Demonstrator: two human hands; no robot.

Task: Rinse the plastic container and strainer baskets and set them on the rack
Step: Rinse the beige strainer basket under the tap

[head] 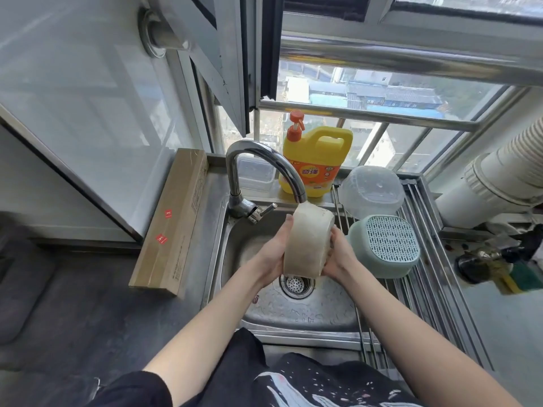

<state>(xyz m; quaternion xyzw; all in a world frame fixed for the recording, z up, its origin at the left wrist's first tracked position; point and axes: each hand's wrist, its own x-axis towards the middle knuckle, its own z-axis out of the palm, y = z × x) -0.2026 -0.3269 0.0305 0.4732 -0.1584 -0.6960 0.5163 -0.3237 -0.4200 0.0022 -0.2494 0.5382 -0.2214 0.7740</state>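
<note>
Gripping from both sides: left hand [271,254] and right hand [338,257] clamp the cloudy white round plastic container [307,242] on its side under the curved steel faucet [261,171], over the steel sink [293,312]. At the sink's right edge, a slatted metal rack [435,274] carries, upside down, a clear plastic bowl [371,190] at back & a pale green strainer basket [385,245] in front.

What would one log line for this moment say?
step: rinsing | both hands hold white round plastic basket under steel tap | rack: clear bowl, green strainer upturned
</note>
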